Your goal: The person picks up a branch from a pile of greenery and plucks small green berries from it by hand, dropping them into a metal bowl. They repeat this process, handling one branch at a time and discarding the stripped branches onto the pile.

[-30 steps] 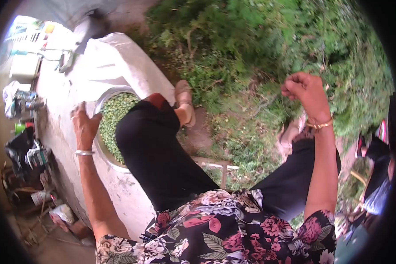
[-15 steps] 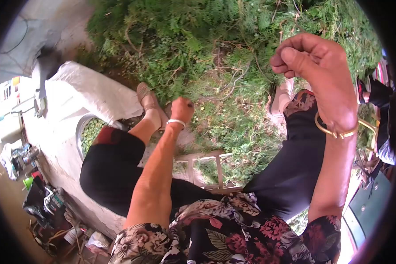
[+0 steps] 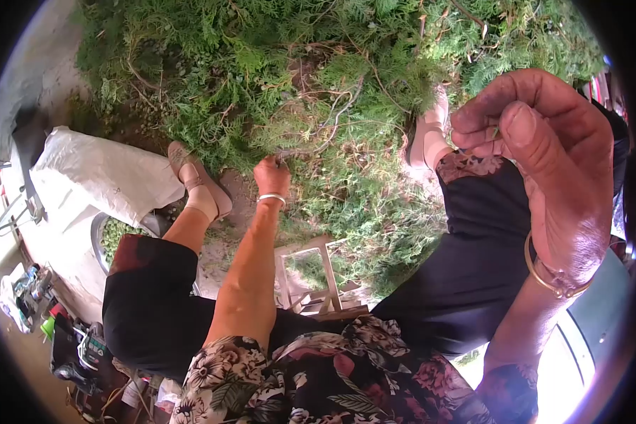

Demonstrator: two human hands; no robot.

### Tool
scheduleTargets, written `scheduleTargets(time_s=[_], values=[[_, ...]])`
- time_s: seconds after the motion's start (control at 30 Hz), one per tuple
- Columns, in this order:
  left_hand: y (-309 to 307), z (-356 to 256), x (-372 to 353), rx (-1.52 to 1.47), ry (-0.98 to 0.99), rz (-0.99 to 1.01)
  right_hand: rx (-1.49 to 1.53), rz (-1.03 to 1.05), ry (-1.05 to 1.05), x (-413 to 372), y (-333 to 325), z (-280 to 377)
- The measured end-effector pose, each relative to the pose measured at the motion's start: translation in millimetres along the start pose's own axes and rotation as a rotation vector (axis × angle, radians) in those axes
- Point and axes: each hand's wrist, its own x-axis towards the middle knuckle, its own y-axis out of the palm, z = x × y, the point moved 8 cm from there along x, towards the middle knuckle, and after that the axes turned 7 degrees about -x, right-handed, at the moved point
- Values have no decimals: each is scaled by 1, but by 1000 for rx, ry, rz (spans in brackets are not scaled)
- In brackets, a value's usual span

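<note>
My left hand [image 3: 272,177] is closed on the end of a thin bare branch [image 3: 346,106], just above the ground between my feet. Green cut foliage [image 3: 261,63] spreads around and beyond that branch. Raised at the right, close to the camera, my right hand [image 3: 537,134] has its fingers curled and the thumb near the fingertips. A tiny green bit shows by its thumb; whatever else it may hold is too small to tell.
A white sack [image 3: 113,169] lies at the left, beside a round container of small green pieces [image 3: 116,237]. Tools and clutter [image 3: 85,353] sit at lower left. A wooden frame [image 3: 328,275] stands between my legs. Part of a dark green panel [image 3: 604,311] shows at right.
My left hand has shifted slightly left and now has a branch end at its fingers. My right hand has come nearer the camera, lower and further right. The whole view has shifted.
</note>
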Motion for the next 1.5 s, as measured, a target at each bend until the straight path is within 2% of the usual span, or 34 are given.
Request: scheduleTargets(time_s=[0.07,0.1,0.13,0.2,0.23,0.27,0.33,0.4,0.47,0.5,0.53,0.6,0.63,0.7,0.73,0.8,0.87,0.93,0.97,1.0,1.1,1.2,1.27,1.33,1.4,1.47,1.5], values=[[10,25,-5,-662,-450,232,-6,15,-2,-1,0,3],[4,24,-6,-800,-467,253,-13,33,-7,-1,2,4],[-3,27,-7,-796,-469,248,-8,36,-8,-2,2,5],[-3,20,-16,-1148,-532,359,-13,69,-4,-4,6,4],[-2,15,-21,-1165,-548,411,-11,70,-5,-5,6,4],[-3,11,-25,-1162,-549,410,-33,81,-16,-5,6,5],[7,-11,-34,-1144,-487,553,-54,88,-26,-7,6,5],[19,-22,-40,-1088,-457,571,-98,52,-72,-9,5,10],[40,-25,-42,-898,-290,568,-74,53,-45,-10,4,7],[46,-27,-44,-752,-227,494,-51,59,-19,-11,3,5],[58,-17,-40,-535,50,337,-53,54,-17,-12,3,5],[48,-43,-49,-187,311,138,35,16,24,-14,2,1],[52,-49,-50,-191,312,145,32,12,30,-15,1,-1],[61,-48,-50,-126,164,171,25,4,-41,-15,0,1],[67,-47,-50,-129,164,177,20,2,-36,-15,-1,0],[78,-47,-52,88,217,189,24,-3,-86,-15,-1,3],[85,-39,-52,110,243,166,40,-4,-72,-15,0,3],[99,-11,-46,-361,237,181,63,-5,-58,-16,-1,2],[91,-13,-46,-205,283,183,72,-1,-56,-16,-1,2],[83,-12,-45,-200,286,181,83,3,-56,-17,-1,3],[81,5,-47,-428,34,379,107,-6,-59,-21,2,5],[60,-21,-51,-316,48,414,123,2,-38,-23,4,3],[63,-33,-52,-293,64,397,121,-11,-51,-24,5,2],[59,-23,-48,-643,78,38,112,-26,-63,-23,4,1],[68,-31,-42,-535,102,37,129,-33,-46,-22,4,-1],[69,-57,-45,11,216,96,140,-26,-48,-20,4,-3],[72,-58,-45,63,239,76,154,-18,-56,-19,4,-3]])
